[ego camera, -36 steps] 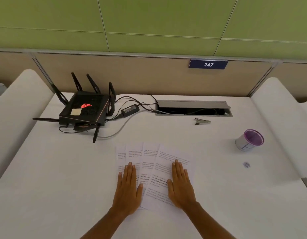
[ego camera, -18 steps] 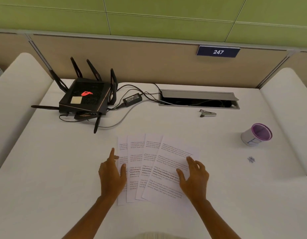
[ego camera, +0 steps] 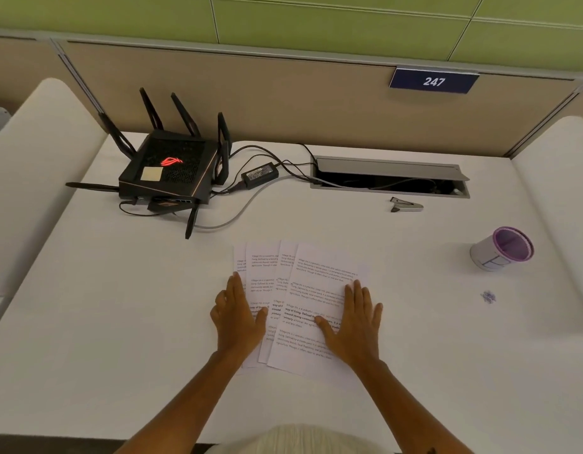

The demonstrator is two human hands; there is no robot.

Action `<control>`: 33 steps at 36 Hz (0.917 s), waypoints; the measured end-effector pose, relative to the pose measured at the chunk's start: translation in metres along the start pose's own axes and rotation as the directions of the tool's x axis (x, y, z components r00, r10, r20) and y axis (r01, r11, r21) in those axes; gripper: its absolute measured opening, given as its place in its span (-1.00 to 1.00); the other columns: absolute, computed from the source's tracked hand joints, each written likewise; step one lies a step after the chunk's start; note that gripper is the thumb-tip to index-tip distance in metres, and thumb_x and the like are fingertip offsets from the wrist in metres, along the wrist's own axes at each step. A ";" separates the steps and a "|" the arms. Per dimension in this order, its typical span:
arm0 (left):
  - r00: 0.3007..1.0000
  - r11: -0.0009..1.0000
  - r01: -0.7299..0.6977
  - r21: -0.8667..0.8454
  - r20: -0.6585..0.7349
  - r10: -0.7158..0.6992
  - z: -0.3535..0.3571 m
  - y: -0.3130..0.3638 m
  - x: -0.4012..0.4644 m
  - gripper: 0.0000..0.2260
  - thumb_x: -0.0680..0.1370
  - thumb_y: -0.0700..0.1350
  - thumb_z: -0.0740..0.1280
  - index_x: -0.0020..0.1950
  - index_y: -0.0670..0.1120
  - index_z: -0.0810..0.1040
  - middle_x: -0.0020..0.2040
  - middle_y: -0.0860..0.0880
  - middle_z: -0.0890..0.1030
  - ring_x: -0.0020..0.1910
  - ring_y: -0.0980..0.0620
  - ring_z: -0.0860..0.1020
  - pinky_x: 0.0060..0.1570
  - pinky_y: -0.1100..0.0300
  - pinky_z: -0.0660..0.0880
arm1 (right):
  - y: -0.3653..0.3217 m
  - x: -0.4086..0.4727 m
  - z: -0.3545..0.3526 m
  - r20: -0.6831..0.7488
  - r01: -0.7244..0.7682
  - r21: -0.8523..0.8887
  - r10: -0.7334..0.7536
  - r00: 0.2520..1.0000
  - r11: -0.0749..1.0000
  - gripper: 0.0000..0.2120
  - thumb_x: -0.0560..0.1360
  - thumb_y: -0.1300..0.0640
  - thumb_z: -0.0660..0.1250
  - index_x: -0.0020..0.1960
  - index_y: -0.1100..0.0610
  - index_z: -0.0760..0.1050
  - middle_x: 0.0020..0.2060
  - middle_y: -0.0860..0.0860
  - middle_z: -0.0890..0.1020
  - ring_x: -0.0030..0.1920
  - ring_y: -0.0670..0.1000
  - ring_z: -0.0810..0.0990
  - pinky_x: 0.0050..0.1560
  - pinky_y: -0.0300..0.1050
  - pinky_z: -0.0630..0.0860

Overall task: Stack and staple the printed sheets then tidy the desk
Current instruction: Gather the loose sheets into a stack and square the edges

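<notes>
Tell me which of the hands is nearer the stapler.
The right hand. It lies flat on the fanned sheets, below and somewhat left of the stapler. The left hand rests at the sheets' left edge, farther off.

- You have one view only, from the camera on your head, so no second view overlaps it.
- It looks forward and steeply down over the white desk [ego camera: 119, 322].
- Your forearms enter at the near edge; the partition [ego camera: 283, 103] closes the far side.
</notes>
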State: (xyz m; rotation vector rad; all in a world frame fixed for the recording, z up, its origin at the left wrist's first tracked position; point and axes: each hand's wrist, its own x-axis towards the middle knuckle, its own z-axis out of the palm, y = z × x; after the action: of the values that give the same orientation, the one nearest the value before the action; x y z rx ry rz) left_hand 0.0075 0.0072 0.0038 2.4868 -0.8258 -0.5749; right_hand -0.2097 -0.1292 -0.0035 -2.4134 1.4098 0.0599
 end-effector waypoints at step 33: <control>0.988 0.885 0.123 -0.448 0.139 -0.067 -0.008 0.039 -0.023 -0.46 0.67 -0.25 0.36 0.57 0.02 0.25 0.46 -0.09 0.54 0.23 -0.06 0.62 0.01 0.14 0.72 | -0.050 0.005 0.004 -0.026 0.054 0.477 -0.047 0.999 0.877 -0.05 0.56 -0.17 0.40 0.70 0.05 -0.10 0.70 -0.03 -0.13 0.69 0.11 -0.08 0.66 0.19 0.09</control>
State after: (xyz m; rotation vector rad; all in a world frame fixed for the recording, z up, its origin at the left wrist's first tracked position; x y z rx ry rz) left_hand -0.0222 -0.0039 0.0361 2.0799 -0.5329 -0.8529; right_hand -0.1637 -0.1101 0.0050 -2.0353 1.1924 -0.2876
